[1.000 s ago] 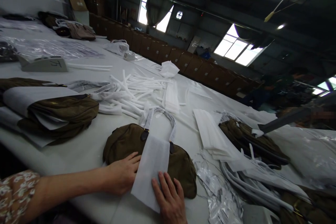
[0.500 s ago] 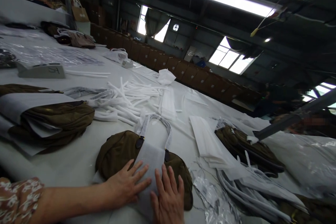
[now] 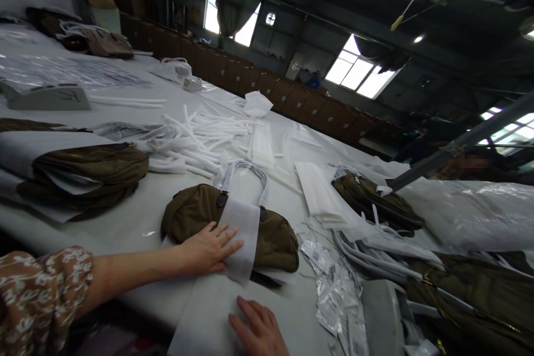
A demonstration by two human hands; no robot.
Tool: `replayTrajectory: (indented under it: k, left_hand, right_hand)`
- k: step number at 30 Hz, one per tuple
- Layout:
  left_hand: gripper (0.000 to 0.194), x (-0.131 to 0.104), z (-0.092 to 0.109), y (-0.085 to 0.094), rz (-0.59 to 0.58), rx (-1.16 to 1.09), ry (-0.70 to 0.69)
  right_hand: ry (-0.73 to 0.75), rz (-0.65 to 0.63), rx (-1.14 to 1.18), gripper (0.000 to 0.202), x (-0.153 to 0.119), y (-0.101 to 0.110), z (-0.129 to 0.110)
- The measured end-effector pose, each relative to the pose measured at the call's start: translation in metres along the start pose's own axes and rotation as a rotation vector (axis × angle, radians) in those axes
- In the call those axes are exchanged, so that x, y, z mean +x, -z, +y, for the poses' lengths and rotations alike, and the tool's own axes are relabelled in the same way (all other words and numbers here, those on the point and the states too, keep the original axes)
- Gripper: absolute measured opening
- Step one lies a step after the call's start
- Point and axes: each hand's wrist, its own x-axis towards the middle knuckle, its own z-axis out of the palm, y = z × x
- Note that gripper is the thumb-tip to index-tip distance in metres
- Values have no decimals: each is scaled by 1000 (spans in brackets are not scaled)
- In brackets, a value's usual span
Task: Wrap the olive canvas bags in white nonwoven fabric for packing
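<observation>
Because its handle [image 3: 246, 166] is sleeved and a white sheet [image 3: 245, 221] crosses its middle, the plump olive-brown handbag [image 3: 187, 211] on the table [image 3: 146, 229] looks partly wrapped, the sheet's lower end apparently loose. The left hand [image 3: 204, 250] spreads its fingers on it; the right hand [image 3: 261, 329], fingers slightly parted, seems empty.
</observation>
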Motion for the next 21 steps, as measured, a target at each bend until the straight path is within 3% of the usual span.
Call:
replayTrajectory:
  k: [3, 6, 10, 15, 21]
  left_hand:
    - [76, -1, 3, 4, 7, -1, 1]
    - [77, -2, 5, 7, 17, 0, 8]
    - [80, -4, 7, 8, 19, 5, 12]
    - [82, -5, 9, 3, 10, 18, 22]
    - [78, -2, 10, -6, 42, 67, 44]
  right_hand:
    - [-64, -53, -113, 44, -21, -34, -17]
    - [-167, -19, -32, 43, -12, -43, -22]
    - [-270, 33, 62, 36, 14, -24, -17]
    - [-80, 183, -90, 17, 44, -5, 1]
    - [-53, 188, -61, 25, 57, 10, 7]
